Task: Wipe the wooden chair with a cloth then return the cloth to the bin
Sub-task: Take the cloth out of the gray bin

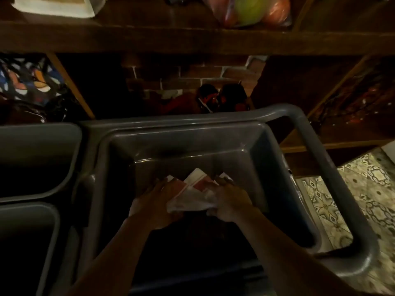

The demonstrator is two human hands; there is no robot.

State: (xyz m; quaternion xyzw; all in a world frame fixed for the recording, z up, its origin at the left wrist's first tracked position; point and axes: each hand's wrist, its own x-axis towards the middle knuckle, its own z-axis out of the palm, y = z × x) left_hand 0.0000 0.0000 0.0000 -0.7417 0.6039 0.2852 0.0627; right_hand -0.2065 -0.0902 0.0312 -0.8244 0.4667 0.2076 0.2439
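Both hands are down inside the deep grey plastic bin (252, 146), and the crumpled white cloth with red-orange stripes (193, 195) sits between them, low within the bin's walls. The cloth spans the gap from one hand to the other, its striped folds poking up just past the fingertips toward the bin's far wall. The left hand (158, 201) reaches in from the bin's near edge, forearm angled up and inward, back of the hand to the camera, fingers curled over the cloth's left end and gripping it. The right hand (229, 200) comes in from the bin's near right corner, wrist bent, knuckles up, fingers clenched around the cloth's right end, a bunch of fabric pressed under the palm. Whether the cloth touches the bin's floor, I cannot tell: it is too dark down there. Left of the bin, two more grey tubs (36, 159) sit side by side. Beyond the bin's far rim, a dark wooden shelf (149, 39), and right of the bin, patterned floor tiles (350, 197)
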